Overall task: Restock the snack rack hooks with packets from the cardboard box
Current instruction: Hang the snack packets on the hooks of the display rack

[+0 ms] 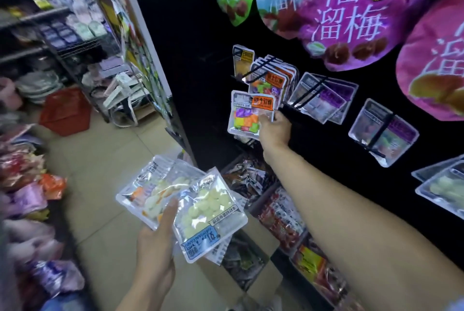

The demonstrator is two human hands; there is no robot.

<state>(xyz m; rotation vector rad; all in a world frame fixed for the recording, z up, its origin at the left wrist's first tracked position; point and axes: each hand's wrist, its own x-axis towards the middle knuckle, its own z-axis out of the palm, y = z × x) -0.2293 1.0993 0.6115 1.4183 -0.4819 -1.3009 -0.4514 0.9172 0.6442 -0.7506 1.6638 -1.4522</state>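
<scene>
My right hand (275,128) grips a clear packet of multicoloured candy (247,112) by its right edge, held up just below and in front of a black hook (258,68) that carries several matching orange-labelled packets (275,79). Low in the view, my left hand (157,240) holds a fanned stack of clear packets with pale yellow-white candy (206,212). The cardboard box (253,280) sits on the floor below the stack, with dark packets inside it. Further hooks to the right hold purple-labelled packets (324,98).
Large purple and green plum bags (351,9) hang overhead at the top right. Red snack packs (283,215) fill low shelves under my right arm. A red basket (65,111) stands on the tiled aisle floor. Snack bags crowd the left edge.
</scene>
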